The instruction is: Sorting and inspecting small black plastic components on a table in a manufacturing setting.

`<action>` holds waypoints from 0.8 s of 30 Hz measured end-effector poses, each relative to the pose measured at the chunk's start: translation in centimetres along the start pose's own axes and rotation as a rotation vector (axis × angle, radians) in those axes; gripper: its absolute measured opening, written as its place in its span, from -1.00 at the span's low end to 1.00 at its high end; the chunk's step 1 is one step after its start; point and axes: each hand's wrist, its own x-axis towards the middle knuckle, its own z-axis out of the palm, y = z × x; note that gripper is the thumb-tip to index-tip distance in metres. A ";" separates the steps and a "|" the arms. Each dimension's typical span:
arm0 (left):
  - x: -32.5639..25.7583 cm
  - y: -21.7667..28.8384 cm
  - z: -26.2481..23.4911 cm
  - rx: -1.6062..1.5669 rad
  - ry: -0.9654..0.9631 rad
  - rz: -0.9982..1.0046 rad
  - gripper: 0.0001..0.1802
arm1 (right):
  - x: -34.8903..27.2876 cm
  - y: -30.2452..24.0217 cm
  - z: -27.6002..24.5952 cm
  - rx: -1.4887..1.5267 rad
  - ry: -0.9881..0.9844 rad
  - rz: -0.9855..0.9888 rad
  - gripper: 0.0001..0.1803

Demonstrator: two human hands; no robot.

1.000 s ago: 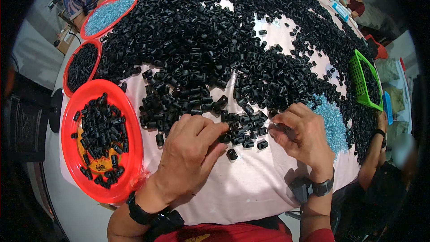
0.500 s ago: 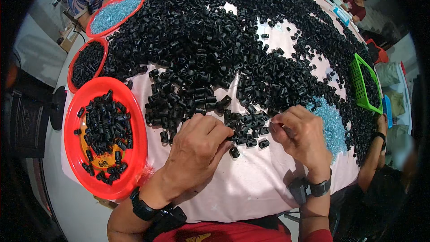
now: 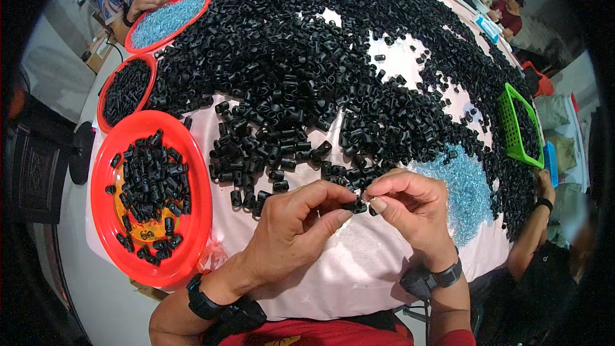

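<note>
My left hand [image 3: 288,224] pinches a small black plastic fitting [image 3: 353,204] between thumb and forefinger, above the near part of the pink-white cloth [image 3: 307,291]. Close against it, my right hand [image 3: 416,211] has its thumb and forefinger pressed together. A tiny pale glint shows at those fingertips, too small to name. Just beyond both hands spreads a large heap of loose black plastic fittings [image 3: 275,70]. To the right of my right hand lies a pile of small clear-blue pieces [image 3: 464,186].
At left, a red oval tray [image 3: 200,218] holds black fittings. Behind it stand a red bowl of dark pieces [image 3: 125,90] and a red bowl of pale-blue pieces [image 3: 170,20]. A green basket [image 3: 512,125] stands at right. Other people sit around the table.
My hands have come together, the right moving left and the left turning inward. The left now holds a black fitting. At the far left, another person's hand has shifted over the pale-blue bowl.
</note>
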 end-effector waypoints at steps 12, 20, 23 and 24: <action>0.0 -1.0 0.5 -0.132 0.003 -0.058 -0.78 | 0.5 0.0 -0.4 -0.271 -0.070 -0.204 -0.80; 0.0 -0.1 0.4 -0.209 -0.008 -0.096 -0.67 | 0.6 -0.2 -0.2 -0.350 -0.107 -0.255 -0.79; 0.0 0.1 0.4 -0.277 -0.026 -0.168 -0.64 | 0.5 -0.5 0.5 -0.351 -0.048 -0.234 -0.75; -0.1 0.1 0.4 -0.343 -0.015 -0.186 -0.65 | 0.4 -0.6 0.7 -0.320 0.005 -0.205 -0.73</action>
